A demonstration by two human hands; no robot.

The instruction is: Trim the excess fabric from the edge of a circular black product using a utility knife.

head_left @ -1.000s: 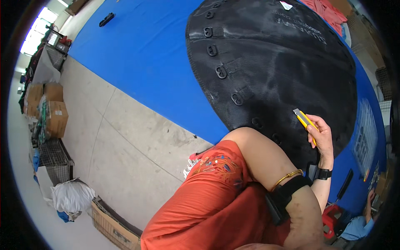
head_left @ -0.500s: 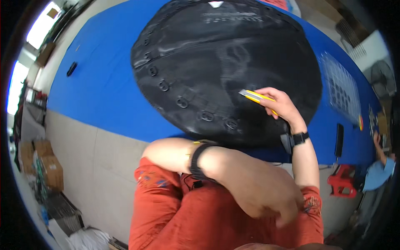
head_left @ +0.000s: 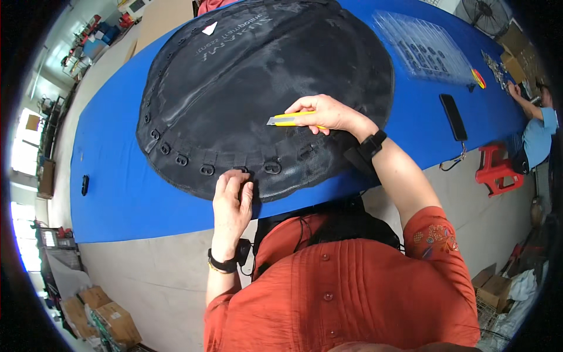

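Observation:
A round black trampoline mat (head_left: pixel 281 94) lies spread on the blue table, with black rings (head_left: pixel 206 169) on webbing loops along its near and left rim. At the near rim, my left hand (head_left: pixel 233 205) has its fingers bent and drawn together over one of the rings, partly covering it. My right hand (head_left: pixel 331 114) is closed round a yellow utility knife (head_left: pixel 285 121) just above the mat. The knife's blade end points left, and its tip appears apart from the rings.
The blue table (head_left: pixel 111 199) carries a clear plastic tray (head_left: pixel 425 47), a roll of tape (head_left: pixel 478 78), a black phone (head_left: pixel 452 117) and a small black object (head_left: pixel 85 185). A red stool (head_left: pixel 497 171) stands at right, near a co-worker in a blue shirt (head_left: pixel 541 138).
My left hand has come up from my lap to the mat's near rim. My view has turned, and the right hand, still holding the knife, appears further left over the mat.

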